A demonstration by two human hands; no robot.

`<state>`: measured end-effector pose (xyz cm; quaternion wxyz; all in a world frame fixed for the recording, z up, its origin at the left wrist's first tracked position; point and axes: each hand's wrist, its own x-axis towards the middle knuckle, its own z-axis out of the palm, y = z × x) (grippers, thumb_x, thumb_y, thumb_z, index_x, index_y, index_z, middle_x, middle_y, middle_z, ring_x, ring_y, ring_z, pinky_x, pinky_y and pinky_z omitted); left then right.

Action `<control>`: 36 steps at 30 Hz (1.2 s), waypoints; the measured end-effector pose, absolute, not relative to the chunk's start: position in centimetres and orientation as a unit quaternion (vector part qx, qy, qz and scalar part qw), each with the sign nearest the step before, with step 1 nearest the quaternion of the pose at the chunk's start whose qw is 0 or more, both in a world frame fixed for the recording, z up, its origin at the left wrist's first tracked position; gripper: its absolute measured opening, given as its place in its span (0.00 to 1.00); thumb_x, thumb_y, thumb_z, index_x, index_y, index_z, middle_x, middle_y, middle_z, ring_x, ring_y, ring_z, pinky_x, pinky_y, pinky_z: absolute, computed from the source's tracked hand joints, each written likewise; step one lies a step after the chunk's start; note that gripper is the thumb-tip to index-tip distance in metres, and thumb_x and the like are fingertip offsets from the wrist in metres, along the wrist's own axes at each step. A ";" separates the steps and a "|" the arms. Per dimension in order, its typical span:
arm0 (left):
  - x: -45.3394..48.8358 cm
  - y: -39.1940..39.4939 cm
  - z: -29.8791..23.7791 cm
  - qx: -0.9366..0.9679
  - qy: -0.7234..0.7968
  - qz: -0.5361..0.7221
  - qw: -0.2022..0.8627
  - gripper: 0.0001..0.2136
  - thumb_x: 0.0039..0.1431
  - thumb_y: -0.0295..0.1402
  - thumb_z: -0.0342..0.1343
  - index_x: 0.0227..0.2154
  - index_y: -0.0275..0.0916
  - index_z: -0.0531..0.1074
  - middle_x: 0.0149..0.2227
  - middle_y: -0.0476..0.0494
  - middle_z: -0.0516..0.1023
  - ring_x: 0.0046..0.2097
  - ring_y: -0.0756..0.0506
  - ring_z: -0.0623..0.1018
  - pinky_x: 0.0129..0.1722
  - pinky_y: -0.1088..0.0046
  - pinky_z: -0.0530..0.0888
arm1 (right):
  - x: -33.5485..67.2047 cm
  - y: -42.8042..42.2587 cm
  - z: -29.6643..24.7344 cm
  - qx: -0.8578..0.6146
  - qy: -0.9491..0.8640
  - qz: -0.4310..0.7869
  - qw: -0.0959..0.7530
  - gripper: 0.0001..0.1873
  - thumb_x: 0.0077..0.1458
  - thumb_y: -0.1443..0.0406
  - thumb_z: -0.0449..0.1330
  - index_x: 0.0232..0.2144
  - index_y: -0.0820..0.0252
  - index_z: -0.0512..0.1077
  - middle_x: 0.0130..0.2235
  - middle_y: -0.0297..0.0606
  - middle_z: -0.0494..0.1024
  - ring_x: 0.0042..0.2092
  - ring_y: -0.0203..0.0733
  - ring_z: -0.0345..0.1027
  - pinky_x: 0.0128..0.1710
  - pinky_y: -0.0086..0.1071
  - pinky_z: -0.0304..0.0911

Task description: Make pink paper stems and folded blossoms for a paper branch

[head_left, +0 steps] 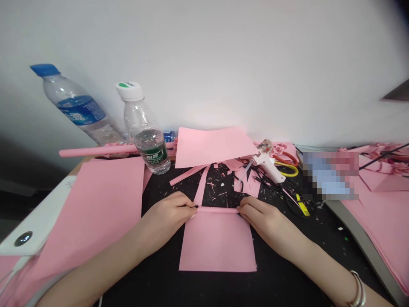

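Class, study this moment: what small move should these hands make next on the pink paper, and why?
Probably turn the rolled edge once more down the pink paper sheet: the left hand and right hand pinch its ends, and most of the sheet lies flat.

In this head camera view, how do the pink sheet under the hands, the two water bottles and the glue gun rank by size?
1. Pink paper sheet
2. Blue-capped water bottle and white-capped water bottle: too alike to rank, as one looks longer, the other stouter
3. Hot glue gun
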<state>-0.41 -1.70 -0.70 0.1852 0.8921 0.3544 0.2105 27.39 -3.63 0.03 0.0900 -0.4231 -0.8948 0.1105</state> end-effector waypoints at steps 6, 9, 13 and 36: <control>-0.5 -2.1 -0.9 0.898 0.355 0.200 0.168 0.11 0.62 0.27 0.46 0.34 0.37 0.74 0.37 0.44 0.74 0.41 0.48 0.71 0.40 0.71 0.71 | 27.6 -3.4 -0.3 -0.431 -0.896 0.081 0.071 0.12 0.59 0.74 0.47 0.40 0.63 0.68 0.43 0.45 0.69 0.39 0.42 0.68 0.38 0.34 0.68; -0.5 -2.3 -1.0 0.903 0.350 0.195 0.153 0.11 0.63 0.27 0.45 0.35 0.37 0.74 0.37 0.44 0.74 0.42 0.47 0.71 0.41 0.71 0.71 | 27.6 -3.5 -0.3 -0.428 -0.898 0.056 0.079 0.11 0.59 0.73 0.48 0.40 0.62 0.69 0.43 0.45 0.70 0.41 0.44 0.68 0.39 0.36 0.68; -0.4 -2.2 -0.9 0.909 0.348 0.185 0.134 0.11 0.63 0.27 0.45 0.34 0.36 0.74 0.37 0.44 0.74 0.42 0.47 0.71 0.41 0.71 0.71 | 27.3 -3.3 0.1 -0.425 -0.895 0.082 0.110 0.10 0.60 0.71 0.48 0.37 0.61 0.69 0.42 0.43 0.70 0.42 0.43 0.67 0.41 0.36 0.67; -0.3 -3.0 0.5 0.937 0.302 0.155 0.084 0.12 0.63 0.29 0.44 0.33 0.38 0.74 0.33 0.45 0.77 0.39 0.47 0.73 0.40 0.69 0.71 | 26.3 -4.2 1.4 -0.426 -0.893 0.102 0.103 0.11 0.57 0.74 0.48 0.29 0.60 0.67 0.34 0.40 0.70 0.34 0.39 0.66 0.32 0.31 0.65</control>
